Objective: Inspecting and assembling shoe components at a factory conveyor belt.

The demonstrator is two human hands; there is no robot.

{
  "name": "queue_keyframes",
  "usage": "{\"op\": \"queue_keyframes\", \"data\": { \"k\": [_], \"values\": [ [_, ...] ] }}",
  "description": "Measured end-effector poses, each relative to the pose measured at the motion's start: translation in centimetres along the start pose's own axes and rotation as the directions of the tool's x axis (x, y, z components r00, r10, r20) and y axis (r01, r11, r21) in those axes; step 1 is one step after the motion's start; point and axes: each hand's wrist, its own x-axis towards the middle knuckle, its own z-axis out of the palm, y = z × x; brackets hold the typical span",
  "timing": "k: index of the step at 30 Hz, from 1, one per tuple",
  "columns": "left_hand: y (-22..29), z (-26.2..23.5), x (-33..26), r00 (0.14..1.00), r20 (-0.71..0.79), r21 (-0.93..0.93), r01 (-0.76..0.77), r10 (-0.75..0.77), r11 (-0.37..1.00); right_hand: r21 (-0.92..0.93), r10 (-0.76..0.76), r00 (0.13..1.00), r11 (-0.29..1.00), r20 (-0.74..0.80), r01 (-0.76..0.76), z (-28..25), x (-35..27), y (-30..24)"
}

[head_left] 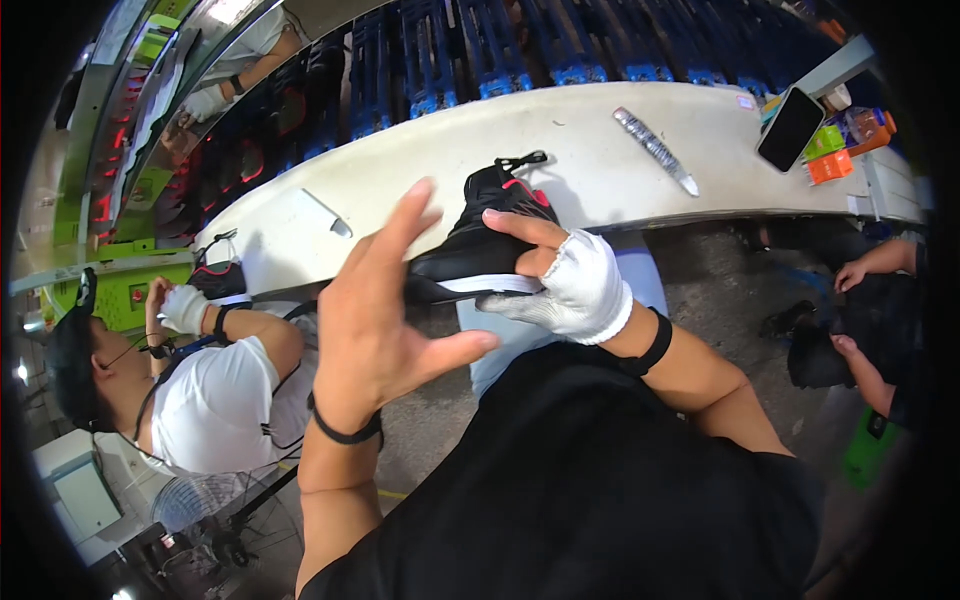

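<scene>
A black sneaker [455,253] with a white midsole and a pink-red accent lies at the near edge of the white bench, its laced collar toward the far side. My right hand [575,285], in a white glove that leaves fingertips bare, grips the sneaker's side, thumb and fingers around the sole edge. Bare and raised, my left hand [375,315] has its fingers and thumb spread, beside the toe end and partly in front of it. Whether the left palm touches the shoe cannot be seen.
On the white bench [400,160] lie a silver-handled knife [655,150] and a small white blade-like piece [322,212]. A phone [791,130] stands among small boxes at right. Blue racks [480,50] run behind. A co-worker [215,390] handles another shoe [218,278] at left; another person sits right.
</scene>
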Motion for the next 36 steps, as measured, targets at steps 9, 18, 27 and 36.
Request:
{"op": "queue_keyframes", "data": {
  "k": [9,18,27,36],
  "values": [
    [-4.2,0.8,-2.0,0.995,0.031,0.034,0.09,-0.091,0.995,-0.352,0.335,0.913,0.904,0.233,-0.242,-2.2,-4.4,2.7],
    [-7.0,0.9,-3.5,0.888,0.221,0.049,0.403,-0.403,0.914,-0.443,0.156,0.973,0.894,0.17,-0.066,1.7,-3.6,2.6],
    [-10.8,8.2,-4.5,0.901,0.143,0.329,0.347,-0.409,0.878,-0.466,0.015,0.956,0.875,0.293,0.129,3.2,-4.1,1.8],
    [-10.2,9.0,-4.0,0.875,0.061,0.364,0.428,-0.48,0.827,-0.457,0.035,0.948,0.881,0.317,0.121,3.5,-3.3,2.3]
  ]
}}
